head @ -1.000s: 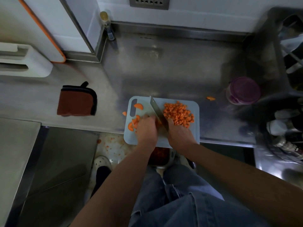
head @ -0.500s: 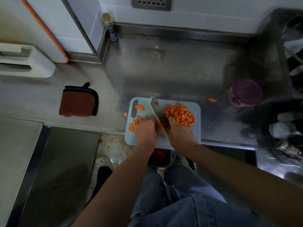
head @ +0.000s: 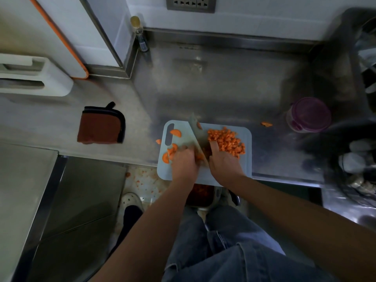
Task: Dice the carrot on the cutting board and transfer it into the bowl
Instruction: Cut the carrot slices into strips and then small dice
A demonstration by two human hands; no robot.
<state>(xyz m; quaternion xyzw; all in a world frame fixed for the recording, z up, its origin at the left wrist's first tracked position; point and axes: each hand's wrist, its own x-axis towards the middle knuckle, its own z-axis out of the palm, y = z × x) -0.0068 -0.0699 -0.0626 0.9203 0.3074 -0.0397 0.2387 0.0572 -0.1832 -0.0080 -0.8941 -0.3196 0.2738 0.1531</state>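
My right grip (head: 223, 161) is closed round the handle of the broad steel knife (head: 198, 135). The handle itself is hidden beneath it, and one finger lies forward beside the blade. The blade slants across the pale blue plastic cutting board (head: 247, 163), which sits at the near edge of the steel desk (head: 223, 88) and overhangs it.

My left grip (head: 184, 163) lies on the orange half-moon carrot slices (head: 169, 154) just left of the blade. It is blurred, so I cannot tell whether its fingers are tucked or flat. A lone half-moon slice (head: 176, 132) lies by the board's slot. To the right of the blade, the heap of small orange carrot dice (head: 225, 142) touches my right grip. Under the overhang a metal container (head: 201, 194) shows something orange; I take it for the bowl but cannot be sure.

I judge that I am partway through the dicing, with most of the carrot cut and a handful of slices left. To do it well I should:
- tuck my left fingertips back so the knuckles guide the blade
- lay the slices flat, cut them into strips and then across, matching the size of the heap
- nudge the heap away from the blade first, since it crowds the cut
- press down over the desk, not over the overhang, so the board does not tip
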